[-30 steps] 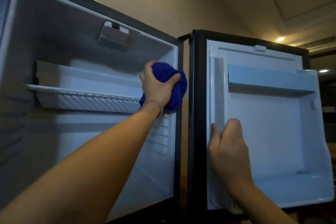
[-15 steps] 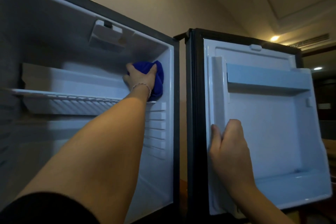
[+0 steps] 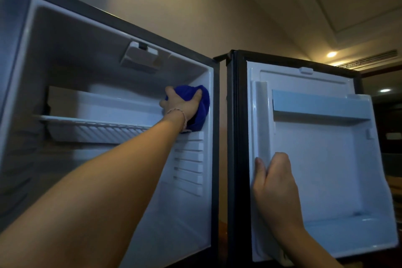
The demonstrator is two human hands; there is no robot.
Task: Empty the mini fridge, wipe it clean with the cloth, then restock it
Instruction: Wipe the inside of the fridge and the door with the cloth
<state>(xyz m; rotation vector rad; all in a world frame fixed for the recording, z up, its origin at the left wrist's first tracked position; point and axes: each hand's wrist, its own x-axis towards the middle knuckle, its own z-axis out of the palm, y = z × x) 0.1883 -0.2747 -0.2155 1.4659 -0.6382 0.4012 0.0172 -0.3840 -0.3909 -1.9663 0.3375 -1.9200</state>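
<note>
Fridge (image 3: 121, 180) stands with its opening toward the camera, the cabinet taller than wide, and its door (image 3: 315, 159) swung fully open to the right so the white inner liner faces out. Inside the cabinet a wire shelf (image 3: 91, 121) runs level from the left wall to the right wall, about a third of the way down from the top; nothing lies on it. A white light housing (image 3: 141, 56) hangs from the ceiling of the cabinet near the back. Ribbed shelf slots (image 3: 189, 159) line the right wall below the shelf. The door's upper bin (image 3: 319, 104) and lower bin (image 3: 348, 233) both hold nothing.

Cloth (image 3: 199, 107), blue and bunched, sits against the cabinet's right wall at its upper rear part, just above the ribbed slots. The left hand (image 3: 181, 105) grips it, fingers curled round the wad, the bare arm stretched straight into the cabinet from the lower left, a thin bracelet (image 3: 177, 113) at the wrist.

The right hand (image 3: 274, 178) clasps the raised ridge at the door liner's left edge, halfway up, thumb on the near side, fingers wrapped over it.
</note>
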